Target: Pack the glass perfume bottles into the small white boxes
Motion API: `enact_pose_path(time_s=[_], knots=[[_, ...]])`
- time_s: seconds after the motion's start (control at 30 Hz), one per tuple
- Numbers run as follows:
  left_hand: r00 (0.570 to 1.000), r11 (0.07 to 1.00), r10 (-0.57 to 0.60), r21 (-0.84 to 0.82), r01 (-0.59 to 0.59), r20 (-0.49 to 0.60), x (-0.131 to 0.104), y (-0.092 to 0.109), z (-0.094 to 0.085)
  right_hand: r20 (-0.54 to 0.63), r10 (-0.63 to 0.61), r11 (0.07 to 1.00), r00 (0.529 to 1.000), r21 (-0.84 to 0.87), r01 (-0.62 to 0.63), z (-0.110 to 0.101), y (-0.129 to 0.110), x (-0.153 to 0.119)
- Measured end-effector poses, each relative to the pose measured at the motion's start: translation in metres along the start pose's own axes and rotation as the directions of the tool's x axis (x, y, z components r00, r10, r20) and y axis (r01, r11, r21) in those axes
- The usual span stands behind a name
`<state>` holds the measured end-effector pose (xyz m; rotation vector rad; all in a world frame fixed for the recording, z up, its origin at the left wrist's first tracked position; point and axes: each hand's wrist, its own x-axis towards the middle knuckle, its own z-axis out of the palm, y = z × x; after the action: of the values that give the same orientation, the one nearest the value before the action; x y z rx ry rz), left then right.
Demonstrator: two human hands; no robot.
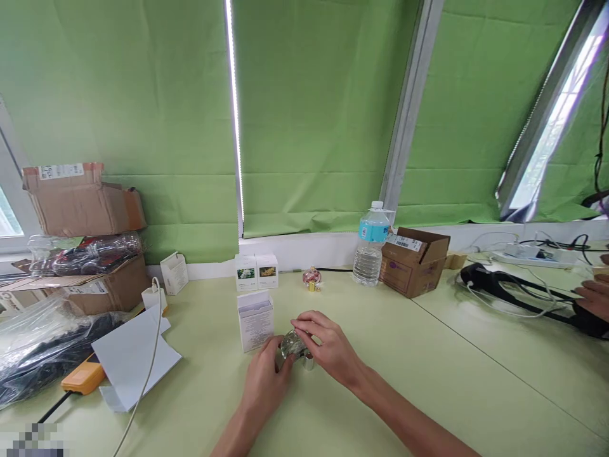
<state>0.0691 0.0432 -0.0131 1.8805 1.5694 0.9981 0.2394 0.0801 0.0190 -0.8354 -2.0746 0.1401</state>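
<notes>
Head view: job looks approx. midway, clear glassy piece (291,346) not yet set down, L hand (268,374) curled round its left side, R hand (328,346) pinching its top, near-right of white box (255,324) on table (428,362); piece looks roundish, shiny, w/ silvery cylinder (308,362) adjacent, attachment unclear.

head-worn view, near, above table (419,368), facing forward and down, blinds (323,114) ahead
</notes>
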Motion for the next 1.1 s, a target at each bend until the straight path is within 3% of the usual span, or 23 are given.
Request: enact_pose_path(time_s=[0.17,0.63,0.87,1.1], knots=[[1.0,1.0,0.018,0.006,-0.018,-0.009,0.0,0.001,0.0,0.031,-0.023,0.999,0.999,-0.036,0.025,-0.004,-0.002,-0.001],[1.0,1.0,0.002,-0.014,-0.002,0.012,-0.001,-0.001,0.0,0.061,0.133,0.991,0.989,-0.003,-0.134,-0.004,-0.004,0.005],[1.0,1.0,0.007,-0.012,-0.007,0.006,-0.002,0.001,-0.002,0.133,0.078,0.991,0.988,-0.119,-0.062,-0.01,-0.011,0.009],[1.0,1.0,0.004,0.009,-0.004,-0.013,-0.002,0.004,-0.003,0.172,0.184,0.975,0.968,-0.153,-0.158,-0.013,-0.015,0.014]])
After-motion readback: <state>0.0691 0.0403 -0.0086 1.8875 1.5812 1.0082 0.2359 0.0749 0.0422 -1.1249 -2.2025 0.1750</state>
